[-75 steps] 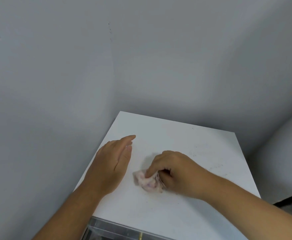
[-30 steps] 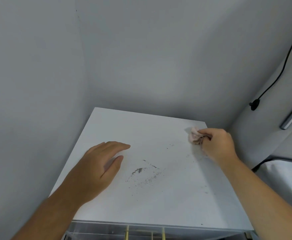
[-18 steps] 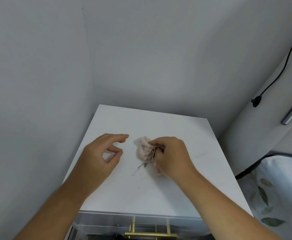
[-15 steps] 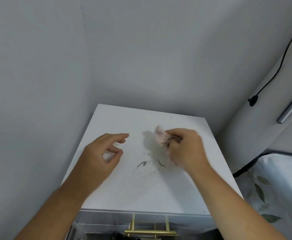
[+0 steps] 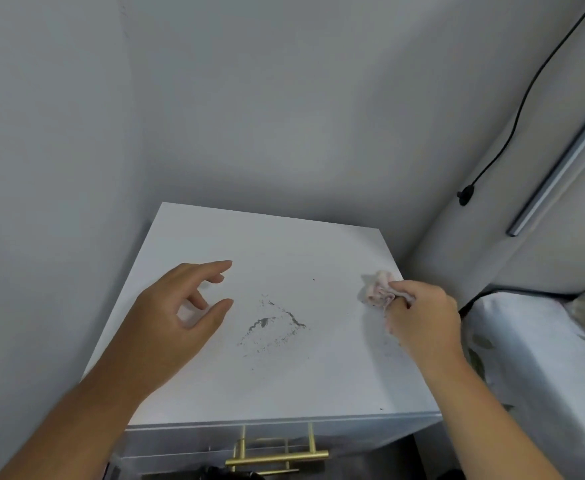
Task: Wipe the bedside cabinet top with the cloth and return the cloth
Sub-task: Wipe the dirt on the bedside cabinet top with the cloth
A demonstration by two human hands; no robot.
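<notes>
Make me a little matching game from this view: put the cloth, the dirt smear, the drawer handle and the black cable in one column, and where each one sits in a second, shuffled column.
Things:
1. cloth
2. dirt smear
3. drawer handle
4. black cable

Places:
A. on the cabinet front, below the top
B. bunched in the right hand, near the top's right edge
C. hanging down the surface at the right
D. middle of the cabinet top, between the two hands

Pairs: 1-B, 2-D, 3-A, 4-C
</notes>
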